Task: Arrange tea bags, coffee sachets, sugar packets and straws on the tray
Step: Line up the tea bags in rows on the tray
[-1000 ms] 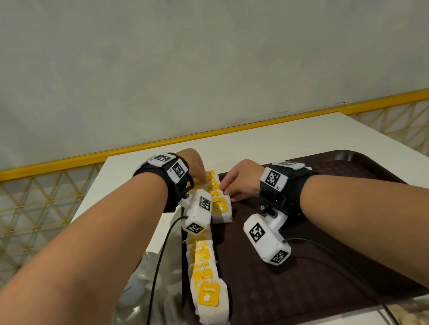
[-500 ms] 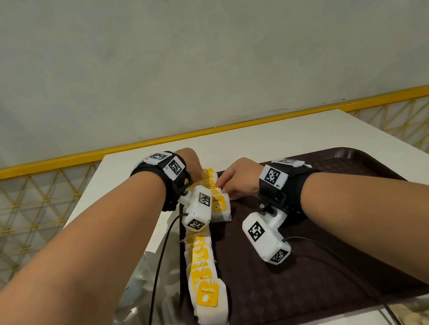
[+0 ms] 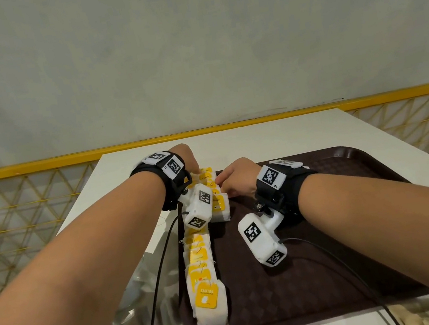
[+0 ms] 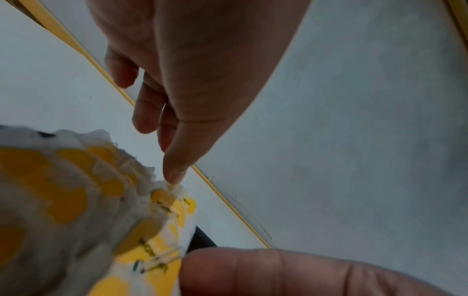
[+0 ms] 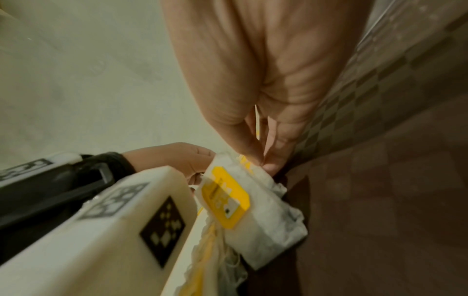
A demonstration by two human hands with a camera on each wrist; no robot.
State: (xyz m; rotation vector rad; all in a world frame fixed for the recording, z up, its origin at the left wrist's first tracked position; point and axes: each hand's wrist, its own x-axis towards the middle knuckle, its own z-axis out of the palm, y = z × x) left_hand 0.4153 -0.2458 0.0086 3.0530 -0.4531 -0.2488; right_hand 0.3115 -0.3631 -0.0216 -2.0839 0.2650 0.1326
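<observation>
Several white tea bags [image 3: 201,262] with yellow tags lie in a row along the left edge of the dark brown tray [image 3: 337,269]. At the row's far end stands a small bunch of tea bags [image 3: 219,203]. My left hand [image 3: 191,163] reaches over that end from the left, its fingers fairly straight, one fingertip [image 4: 174,176] touching a bag's top edge. My right hand [image 3: 234,180] comes from the right. Its thumb and fingertips [image 5: 263,160] pinch the top of a tea bag [image 5: 235,200] in the bunch.
The tray sits on a white table [image 3: 260,141] against a grey wall, with a yellow mesh railing [image 3: 20,221] around it. A clear plastic bag [image 3: 133,293] hangs by the table's left edge. Pale packets [image 3: 417,313] lie past the tray's near right corner. Camera cables cross the tray.
Both hands stay at the far end of the tea bag row. The right hand's fingers have edged a little left, closer against the bunch.
</observation>
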